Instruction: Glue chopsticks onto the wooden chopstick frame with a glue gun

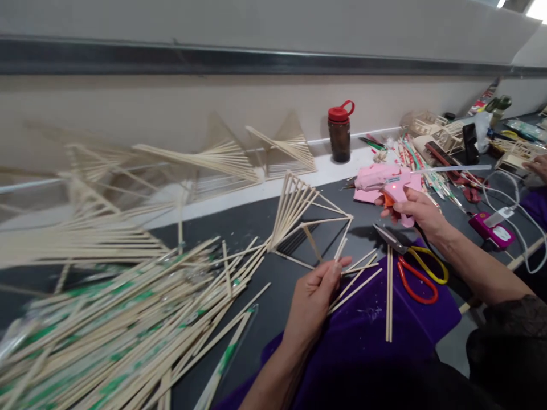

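My left hand (314,296) pinches short wooden sticks (341,249) between thumb and fingers, above the edge of a purple cloth (342,364). In my right hand (421,210) is a pink glue gun (395,185), its red light lit and a clear glue stick (453,168) reaching out of its back. A fan-shaped stick structure (294,210) stands on the dark table just beyond my left hand. Scissors (399,242) with red and yellow handles lie below my right hand, beside two parallel sticks (389,296). More loose sticks (356,290) lie right of my left hand.
A big pile of wrapped sticks (128,319) covers the left side. Twisted stick structures (213,162) line the wall. A red-capped bottle (339,134) stands at the back. A purple power adapter (491,229) with white cables lies at right, near another person's hand (536,167).
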